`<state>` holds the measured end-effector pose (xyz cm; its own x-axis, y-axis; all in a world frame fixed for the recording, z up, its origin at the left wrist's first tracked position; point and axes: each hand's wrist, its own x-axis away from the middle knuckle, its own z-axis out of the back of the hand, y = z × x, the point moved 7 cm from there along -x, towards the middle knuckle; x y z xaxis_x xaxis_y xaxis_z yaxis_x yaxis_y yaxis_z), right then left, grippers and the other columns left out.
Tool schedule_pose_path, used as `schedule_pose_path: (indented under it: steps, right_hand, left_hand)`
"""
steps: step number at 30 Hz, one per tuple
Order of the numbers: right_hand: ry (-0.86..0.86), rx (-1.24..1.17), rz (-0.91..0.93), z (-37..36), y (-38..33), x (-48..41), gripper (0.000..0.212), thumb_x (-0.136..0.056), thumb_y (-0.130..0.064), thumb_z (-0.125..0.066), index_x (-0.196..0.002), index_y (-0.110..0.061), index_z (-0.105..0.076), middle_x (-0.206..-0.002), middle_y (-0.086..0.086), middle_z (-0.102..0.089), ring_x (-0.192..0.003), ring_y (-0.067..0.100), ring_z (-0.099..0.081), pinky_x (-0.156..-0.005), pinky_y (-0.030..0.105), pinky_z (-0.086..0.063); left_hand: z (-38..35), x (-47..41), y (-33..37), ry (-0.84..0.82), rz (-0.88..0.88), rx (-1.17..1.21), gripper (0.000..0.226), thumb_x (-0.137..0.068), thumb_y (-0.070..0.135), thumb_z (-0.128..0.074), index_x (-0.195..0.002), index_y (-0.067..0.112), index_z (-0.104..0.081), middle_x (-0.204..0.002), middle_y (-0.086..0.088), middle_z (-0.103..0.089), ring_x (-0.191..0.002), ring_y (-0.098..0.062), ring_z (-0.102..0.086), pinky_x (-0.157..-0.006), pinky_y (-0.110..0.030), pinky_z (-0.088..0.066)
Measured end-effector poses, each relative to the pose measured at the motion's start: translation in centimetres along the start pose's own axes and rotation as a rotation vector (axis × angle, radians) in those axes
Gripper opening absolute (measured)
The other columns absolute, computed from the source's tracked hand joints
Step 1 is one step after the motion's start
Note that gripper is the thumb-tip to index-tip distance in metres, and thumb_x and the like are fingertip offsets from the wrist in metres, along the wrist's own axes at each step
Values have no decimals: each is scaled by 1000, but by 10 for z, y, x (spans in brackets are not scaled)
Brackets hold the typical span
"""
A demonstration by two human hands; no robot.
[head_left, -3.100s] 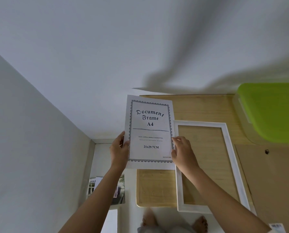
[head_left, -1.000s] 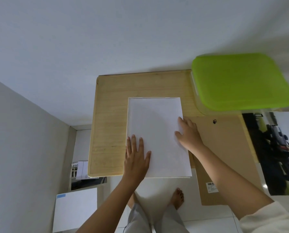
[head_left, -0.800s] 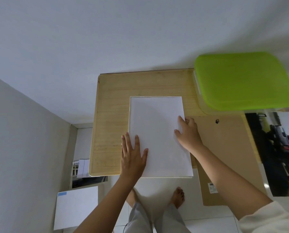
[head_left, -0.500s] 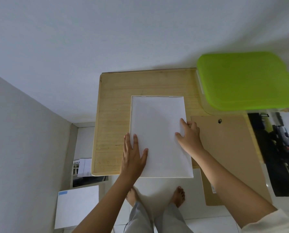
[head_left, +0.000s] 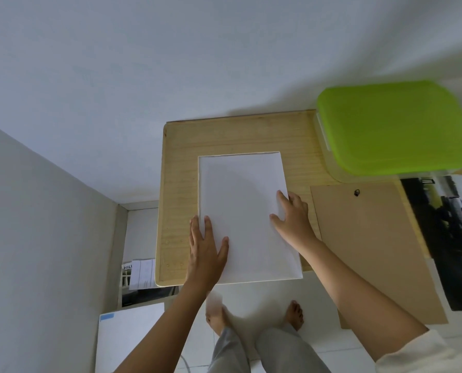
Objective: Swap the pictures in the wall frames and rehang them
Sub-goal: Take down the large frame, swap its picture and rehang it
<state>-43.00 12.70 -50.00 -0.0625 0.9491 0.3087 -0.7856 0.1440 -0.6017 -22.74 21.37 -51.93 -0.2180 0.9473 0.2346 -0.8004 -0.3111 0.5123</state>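
Note:
A white sheet (head_left: 244, 211) lies blank side up on the white frame, covering all but a thin edge of it, on the small wooden table (head_left: 178, 189). My left hand (head_left: 207, 251) presses flat on the sheet's lower left edge with straight fingers. My right hand (head_left: 291, 214) rests on the sheet's right edge, fingers spread and lightly bent. The brown backing board (head_left: 372, 243) with its metal hanger lies to the right, overhanging the table. A dark photo print (head_left: 447, 238) lies at the far right.
A box with a lime-green lid (head_left: 396, 125) stands at the table's back right. The white wall is just behind the table. On the floor to the left are a white board (head_left: 130, 337) and some papers (head_left: 141, 273). My bare feet stand in front of the table.
Three seconds ago I held the printed sheet up with both hands beside the empty frame. It now lies face down on the frame under both hands, which have barely shifted over the last second.

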Motion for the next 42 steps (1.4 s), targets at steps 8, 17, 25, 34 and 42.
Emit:
schedule_pose_path:
  steps: [8, 17, 25, 34, 42]
  right_hand:
    - [128, -97, -23, 63, 36, 16, 52, -91, -15, -52, -140, -13, -36, -145, 7, -27, -134, 22, -24, -108, 31, -26]
    - [252, -5, -247, 162, 181, 55, 53, -90, -18, -55, -138, -7, -36, -140, 10, -33, -132, 25, -26, -106, 34, -30]
    - [249, -13, -283, 166, 218, 51, 50, -87, -15, -58, -133, -5, -41, -130, 14, -36, -122, 28, -32, -96, 35, -38]
    - [362, -301, -411, 168, 237, 66, 47, -80, -7, -57, -127, -8, -48, -124, 17, -41, -114, 33, -43, -95, 43, -44]
    - [315, -393, -336, 138, 176, 70, 46, -83, -8, -59, -127, -13, -46, -121, 8, -41, -107, 22, -48, -76, 21, -41]
  left_hand:
    - [7, -4, 75, 150, -139, 53, 56, -93, 29, -50, -142, 8, -31, -151, -12, -22, -140, -27, -20, -105, -41, -35]
    - [-90, 31, 211, -80, -86, 222, 53, -93, 26, -47, -140, 11, -29, -140, -8, -29, -128, -24, -33, -106, -34, -30]
    - [-124, 29, 217, -104, 196, 336, 54, -87, 21, -57, -136, 11, -36, -131, -7, -35, -121, -25, -40, -103, -40, -38]
    - [-119, 37, 215, -21, 268, 566, 57, -78, 10, -66, -130, 17, -46, -125, -4, -48, -105, -15, -49, -87, -29, -43]
    - [-61, 32, 166, 77, 245, 633, 53, -75, 8, -67, -124, 22, -52, -121, -6, -54, -103, -17, -55, -83, -30, -46]
